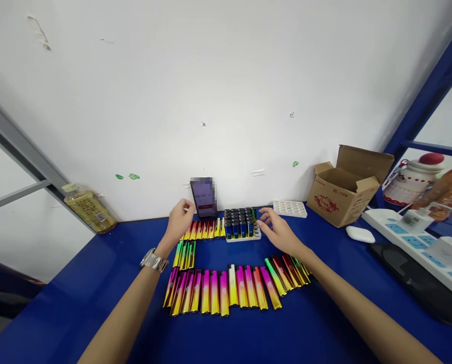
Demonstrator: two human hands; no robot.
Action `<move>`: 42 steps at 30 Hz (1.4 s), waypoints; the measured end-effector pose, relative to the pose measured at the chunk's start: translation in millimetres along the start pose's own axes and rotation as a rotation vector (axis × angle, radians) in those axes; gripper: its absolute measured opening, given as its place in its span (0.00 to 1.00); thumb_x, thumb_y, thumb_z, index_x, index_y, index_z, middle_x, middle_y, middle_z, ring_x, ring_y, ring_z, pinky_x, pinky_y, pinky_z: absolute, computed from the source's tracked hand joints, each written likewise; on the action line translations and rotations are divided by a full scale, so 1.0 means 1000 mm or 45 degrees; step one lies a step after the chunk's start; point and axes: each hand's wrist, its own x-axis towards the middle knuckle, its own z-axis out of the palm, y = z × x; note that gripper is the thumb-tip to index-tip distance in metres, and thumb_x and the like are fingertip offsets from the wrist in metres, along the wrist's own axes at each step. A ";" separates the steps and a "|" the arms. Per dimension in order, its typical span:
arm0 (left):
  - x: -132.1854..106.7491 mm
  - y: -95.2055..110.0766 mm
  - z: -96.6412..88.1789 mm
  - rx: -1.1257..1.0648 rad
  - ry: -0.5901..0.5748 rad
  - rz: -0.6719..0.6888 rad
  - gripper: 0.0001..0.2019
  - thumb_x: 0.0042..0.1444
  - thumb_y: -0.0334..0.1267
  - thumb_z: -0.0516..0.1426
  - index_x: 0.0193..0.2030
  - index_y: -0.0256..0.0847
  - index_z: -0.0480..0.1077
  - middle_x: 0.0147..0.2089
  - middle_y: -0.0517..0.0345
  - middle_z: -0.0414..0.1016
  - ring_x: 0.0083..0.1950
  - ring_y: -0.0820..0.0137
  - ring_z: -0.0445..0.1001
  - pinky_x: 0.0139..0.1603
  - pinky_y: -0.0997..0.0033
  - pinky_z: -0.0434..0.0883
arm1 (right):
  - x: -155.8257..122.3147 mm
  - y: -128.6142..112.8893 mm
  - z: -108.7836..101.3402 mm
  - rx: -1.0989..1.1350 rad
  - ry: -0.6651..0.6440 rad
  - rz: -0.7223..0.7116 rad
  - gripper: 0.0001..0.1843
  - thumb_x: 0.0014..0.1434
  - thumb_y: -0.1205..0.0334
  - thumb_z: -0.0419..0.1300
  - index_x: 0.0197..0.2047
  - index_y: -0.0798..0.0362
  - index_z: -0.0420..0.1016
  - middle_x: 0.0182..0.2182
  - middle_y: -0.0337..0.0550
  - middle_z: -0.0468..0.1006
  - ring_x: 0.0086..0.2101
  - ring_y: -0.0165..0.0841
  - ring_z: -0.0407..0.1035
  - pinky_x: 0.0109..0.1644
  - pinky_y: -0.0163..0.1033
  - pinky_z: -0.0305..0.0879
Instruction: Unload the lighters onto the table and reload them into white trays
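Observation:
My left hand (180,220) hovers over the back row of lighters, beside a propped phone (204,199). Its fingers are curled closed, and whatever may be inside them is hidden. A watch (154,260) circles that wrist. My right hand (278,231) reaches to the right side of a white tray (243,240), thumb and fingers apart, close to a green lighter (254,214). Whether it touches that one I cannot tell. Blue lighters (239,228) stand upright in the tray. Shiny pink-and-gold lighters (211,292) and green-and-gold lighters (184,254) lie in rows on the blue table.
A second white tray (289,208) lies by the wall. An opened cardboard box (334,197) stands at the right, with a white case (360,234), a power strip (411,242) and a black object (415,278) nearby. A bottle (89,208) leans at the far left.

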 end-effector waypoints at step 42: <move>-0.106 0.020 0.043 -0.239 -0.216 0.418 0.13 0.62 0.42 0.52 0.28 0.40 0.66 0.28 0.58 0.68 0.30 0.72 0.67 0.32 0.72 0.66 | -0.038 -0.064 0.050 0.795 -0.032 0.083 0.08 0.66 0.52 0.46 0.40 0.47 0.55 0.23 0.31 0.68 0.23 0.31 0.65 0.36 0.38 0.62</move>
